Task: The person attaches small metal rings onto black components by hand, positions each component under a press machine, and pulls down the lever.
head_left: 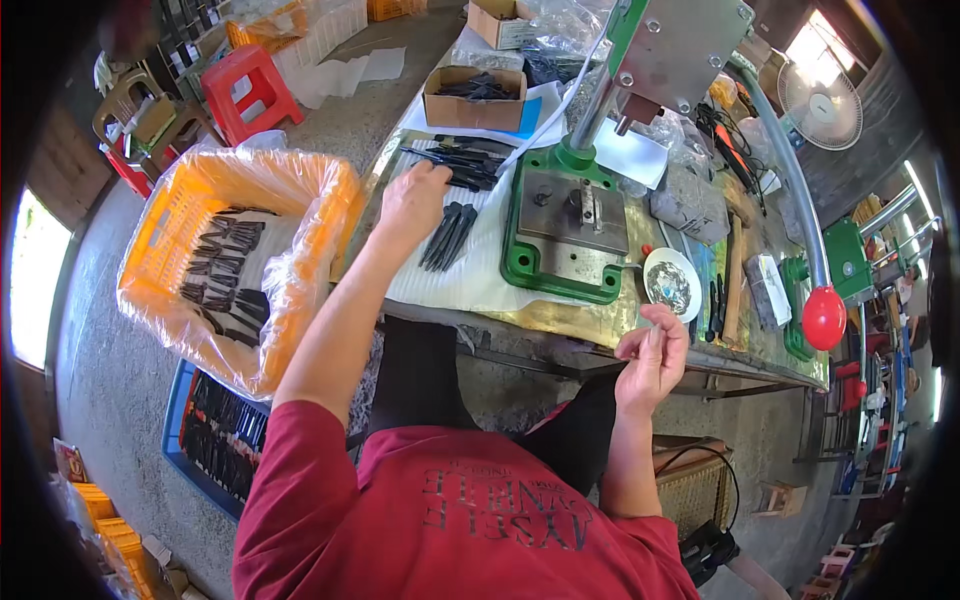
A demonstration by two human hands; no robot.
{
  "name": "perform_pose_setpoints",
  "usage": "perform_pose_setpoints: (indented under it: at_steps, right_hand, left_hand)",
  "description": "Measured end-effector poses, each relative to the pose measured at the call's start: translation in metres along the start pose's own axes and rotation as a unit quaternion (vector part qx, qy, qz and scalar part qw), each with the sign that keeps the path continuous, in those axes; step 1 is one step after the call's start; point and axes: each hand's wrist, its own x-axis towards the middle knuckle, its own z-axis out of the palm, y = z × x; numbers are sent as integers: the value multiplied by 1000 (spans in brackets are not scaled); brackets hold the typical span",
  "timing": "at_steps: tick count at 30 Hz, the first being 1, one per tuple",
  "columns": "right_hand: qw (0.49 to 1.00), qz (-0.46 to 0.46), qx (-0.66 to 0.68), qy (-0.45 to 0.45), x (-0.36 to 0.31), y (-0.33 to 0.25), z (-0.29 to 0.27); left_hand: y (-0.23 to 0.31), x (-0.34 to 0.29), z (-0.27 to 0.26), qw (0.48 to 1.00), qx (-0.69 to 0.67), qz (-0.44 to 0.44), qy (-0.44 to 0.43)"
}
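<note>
Dark lettering crosses the front of my red shirt [470, 500]. My right hand [652, 367] is raised, thumb and fingers drawn together; I can't tell whether they pinch something small. Just beyond it sits a bowl [660, 257] of shiny bits. My left hand [412, 207] bends over black handles [452, 238]; its grip is hidden. Similar pieces already lie in the basket [160, 240] to its left, so I'd judge things partway, with this loose pile remaining. Past my right hand, a grey block [690, 210] bears scrawled marks.
</note>
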Motion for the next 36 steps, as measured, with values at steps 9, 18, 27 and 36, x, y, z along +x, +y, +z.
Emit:
perform_pose_setpoints:
  at_steps: [9,18,27,36]
  right_hand:
    - [1000,19,-8,-7,-5,9,9]
    - [999,46,-13,-21,-11,9,12]
    - [982,161,26,-93,-19,21,19]
    - [935,242,202,-161,-23,16,25]
  left_hand:
    - [-6,38,26,982,71,162,65]
    - [-15,34,15,965,59,238,97]
    - [44,-47,-17,924,-341,132,-112]
    - [84,-126,14,765,-572,75,-286]
